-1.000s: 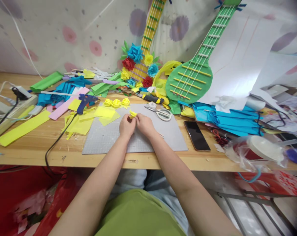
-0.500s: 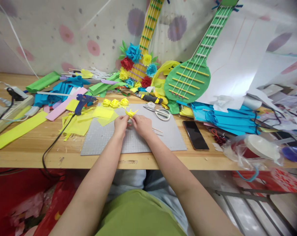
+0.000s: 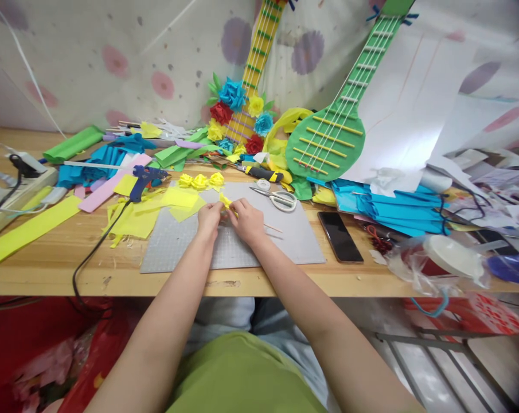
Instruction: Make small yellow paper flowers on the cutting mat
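Observation:
Over the grey cutting mat [image 3: 177, 252], a yellow paper flower [image 3: 225, 200] is pinched between both hands. My left hand [image 3: 209, 219] is closed on its left side, and my right hand [image 3: 246, 221] grips it from the right; the fingers hide most of it. A thin wooden stick [image 3: 273, 228] pokes out to the right from beneath my right hand. Beyond the hands sit several finished yellow paper flowers [image 3: 199, 182] in a row. Scissors [image 3: 280, 199] lie on the mat to the right, beside a small roll of tape [image 3: 263, 184].
A blue glue gun [image 3: 144, 182] with a trailing black cord rests on the left among yellow crepe paper [image 3: 141, 221]. To the right lie a phone [image 3: 340, 236] and blue paper [image 3: 397, 209]. A green paper instrument [image 3: 328, 140] and a flower-decorated yellow one [image 3: 259, 63] lean against the back.
The yellow flower has turned and its spread petals are now more gathered and covered by my fingers. Both hands stay in nearly the same spot.

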The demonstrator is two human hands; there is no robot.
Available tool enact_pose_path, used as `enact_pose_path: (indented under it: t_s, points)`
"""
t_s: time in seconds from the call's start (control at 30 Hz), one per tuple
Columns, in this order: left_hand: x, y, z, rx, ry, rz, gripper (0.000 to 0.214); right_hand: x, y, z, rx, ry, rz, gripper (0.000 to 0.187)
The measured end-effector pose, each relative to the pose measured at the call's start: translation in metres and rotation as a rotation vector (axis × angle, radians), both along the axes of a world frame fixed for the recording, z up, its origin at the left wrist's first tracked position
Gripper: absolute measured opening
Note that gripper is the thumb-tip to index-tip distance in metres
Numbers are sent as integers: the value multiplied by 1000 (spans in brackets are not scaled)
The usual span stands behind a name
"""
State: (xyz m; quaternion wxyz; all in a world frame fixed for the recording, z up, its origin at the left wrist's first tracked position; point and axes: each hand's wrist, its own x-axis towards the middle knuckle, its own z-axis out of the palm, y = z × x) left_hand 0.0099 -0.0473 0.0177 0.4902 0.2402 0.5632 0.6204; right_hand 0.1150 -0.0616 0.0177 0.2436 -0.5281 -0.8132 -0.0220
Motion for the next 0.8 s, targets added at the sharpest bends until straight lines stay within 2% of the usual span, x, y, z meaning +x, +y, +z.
enact_pose_path:
  t_s: [0.4, 0.63, 0.8]
  points:
    - [3, -2, 0, 12, 75, -24, 11, 3, 2, 0, -27, 56, 9, 21]
    - [3, -2, 1, -5, 81, 11, 7, 5, 2, 1, -60, 34, 37, 20]
    - [4, -4, 2, -1, 106, -30, 11, 6, 4, -1, -57, 74, 15, 18]
